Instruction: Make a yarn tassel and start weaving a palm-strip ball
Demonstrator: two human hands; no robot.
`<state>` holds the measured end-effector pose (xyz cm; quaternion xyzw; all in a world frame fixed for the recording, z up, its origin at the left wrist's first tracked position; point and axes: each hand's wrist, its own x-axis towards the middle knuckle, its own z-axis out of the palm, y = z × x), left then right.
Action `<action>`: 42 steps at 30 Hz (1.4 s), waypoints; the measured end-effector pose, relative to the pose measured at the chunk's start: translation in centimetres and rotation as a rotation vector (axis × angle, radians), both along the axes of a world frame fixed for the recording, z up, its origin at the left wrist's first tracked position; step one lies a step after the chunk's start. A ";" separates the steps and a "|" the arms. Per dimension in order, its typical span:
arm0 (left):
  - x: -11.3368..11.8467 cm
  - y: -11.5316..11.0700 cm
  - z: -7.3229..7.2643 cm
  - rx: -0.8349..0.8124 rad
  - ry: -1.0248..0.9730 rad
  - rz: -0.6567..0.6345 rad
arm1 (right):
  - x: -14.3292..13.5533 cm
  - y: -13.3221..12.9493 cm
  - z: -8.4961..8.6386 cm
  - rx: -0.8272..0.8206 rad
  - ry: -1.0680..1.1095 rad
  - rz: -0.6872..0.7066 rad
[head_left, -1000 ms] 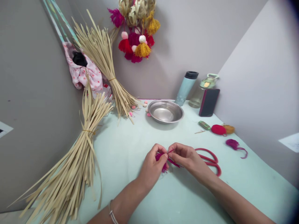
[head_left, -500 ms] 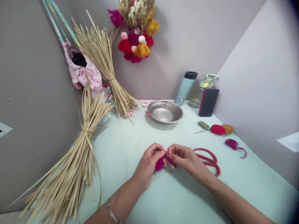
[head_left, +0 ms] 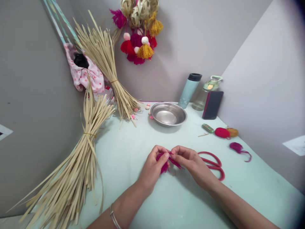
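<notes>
Pale green surface [head_left: 152,203] under busy hands.
Left hand [head_left: 154,163] and right hand [head_left: 188,159] both pinch the magenta yarn [head_left: 164,167], fingertips nearly meeting.

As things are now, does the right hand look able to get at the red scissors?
Probably yes: the right hand is close beside the red scissors, and only its own side and wrist partly cover them. It would likely have to release the magenta yarn first.
</notes>
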<state>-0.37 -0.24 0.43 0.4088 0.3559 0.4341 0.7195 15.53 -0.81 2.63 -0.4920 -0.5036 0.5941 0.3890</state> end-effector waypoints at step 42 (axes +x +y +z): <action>0.6 -0.4 -0.7 0.132 0.261 -0.061 | 0.4 0.3 -0.5 0.064 -0.133 -0.044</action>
